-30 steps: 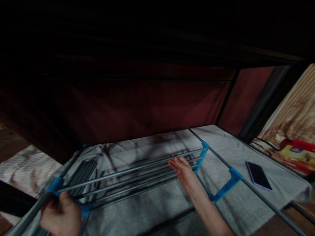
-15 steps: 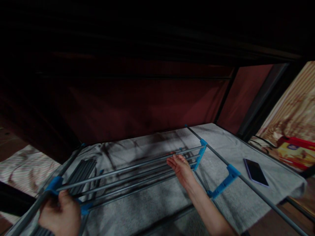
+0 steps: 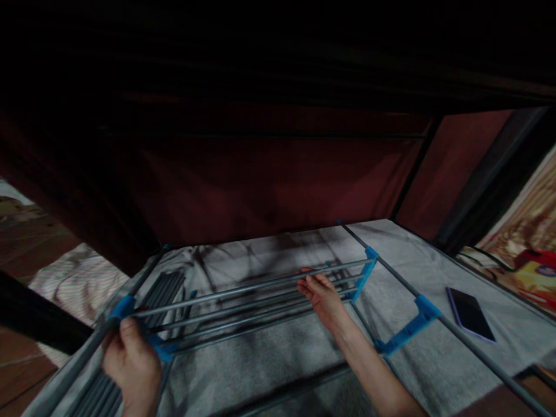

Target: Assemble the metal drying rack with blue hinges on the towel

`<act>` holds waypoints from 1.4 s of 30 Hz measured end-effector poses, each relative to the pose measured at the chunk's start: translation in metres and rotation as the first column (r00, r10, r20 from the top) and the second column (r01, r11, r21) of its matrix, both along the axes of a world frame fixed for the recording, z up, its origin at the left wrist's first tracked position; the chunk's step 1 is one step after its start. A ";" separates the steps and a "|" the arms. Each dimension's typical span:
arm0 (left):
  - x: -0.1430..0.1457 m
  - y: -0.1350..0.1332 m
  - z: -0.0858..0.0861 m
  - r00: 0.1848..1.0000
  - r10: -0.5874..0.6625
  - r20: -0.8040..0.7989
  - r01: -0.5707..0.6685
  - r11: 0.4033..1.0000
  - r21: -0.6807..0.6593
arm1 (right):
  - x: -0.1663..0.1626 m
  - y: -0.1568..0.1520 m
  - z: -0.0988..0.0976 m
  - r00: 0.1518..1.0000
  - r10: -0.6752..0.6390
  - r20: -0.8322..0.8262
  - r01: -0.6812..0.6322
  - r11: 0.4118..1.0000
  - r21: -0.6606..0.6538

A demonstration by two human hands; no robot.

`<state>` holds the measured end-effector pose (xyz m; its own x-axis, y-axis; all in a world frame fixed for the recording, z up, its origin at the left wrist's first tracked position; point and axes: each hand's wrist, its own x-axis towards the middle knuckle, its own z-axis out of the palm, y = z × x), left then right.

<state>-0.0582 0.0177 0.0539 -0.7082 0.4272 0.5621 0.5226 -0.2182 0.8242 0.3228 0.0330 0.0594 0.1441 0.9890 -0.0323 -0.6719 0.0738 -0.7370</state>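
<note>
A rack of grey metal tubes with blue plastic connectors stands on a grey cloth. At its left end, my left hand (image 3: 132, 362) is closed around a blue connector (image 3: 124, 307), thumb on top, with part of the grip hidden behind the hand. My right hand (image 3: 324, 301) has its fingers curled on the upper crossing tube (image 3: 252, 286), right of the middle. Below that tube run several parallel tubes. On the right, another blue connector (image 3: 368, 272) joins the crossing tubes to a long side tube (image 3: 393, 276); a further blue bracket (image 3: 408, 333) sits nearer me.
A bundle of loose grey tubes (image 3: 163, 292) lies at the left on the cloth (image 3: 278, 243). To the right rests a dark-screened phone (image 3: 471, 313). A dark red panel (image 3: 269, 185) stands behind, and a red and yellow package (image 3: 536, 278) is at far right.
The view has shifted, so the rack and both hands appear slightly farther right. Both hands keep their places on the rack.
</note>
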 end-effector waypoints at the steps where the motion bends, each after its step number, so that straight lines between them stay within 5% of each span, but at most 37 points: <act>1: 0.003 0.000 0.002 0.999 0.011 -0.033 -0.011 1.000 0.010 | 0.000 0.001 -0.001 1.000 -0.002 0.004 0.002 1.000 -0.003; 12: 0.002 0.012 -0.010 0.983 0.050 0.178 -0.066 0.994 0.085 | 0.006 0.002 -0.005 0.997 -0.045 0.062 0.046 0.999 -0.018; 27: 0.004 0.005 -0.005 0.974 0.020 0.227 -0.034 0.998 0.055 | 0.009 -0.003 -0.002 0.991 0.036 0.126 -0.035 0.999 -0.011; 32: 0.007 -0.007 -0.020 0.982 -0.027 0.186 0.017 0.998 0.053 | 0.026 -0.021 -0.007 0.978 0.089 0.189 -0.071 0.992 -0.103; 38: 0.015 -0.028 -0.066 0.950 -0.050 0.309 0.076 0.995 -0.071 | 0.090 -0.054 -0.056 0.911 -0.081 0.405 0.186 0.957 -0.225; 42: 0.016 -0.039 -0.084 0.951 -0.060 0.303 0.124 0.973 -0.195 | 0.140 -0.069 -0.106 0.680 -0.403 0.613 0.573 0.813 -0.101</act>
<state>-0.0425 -0.0215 -0.0304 -0.7797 0.5837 0.2267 0.2369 -0.0602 0.9697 0.4624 -0.0361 -0.0464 0.6794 0.7328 -0.0370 -0.0774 0.0214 -0.9968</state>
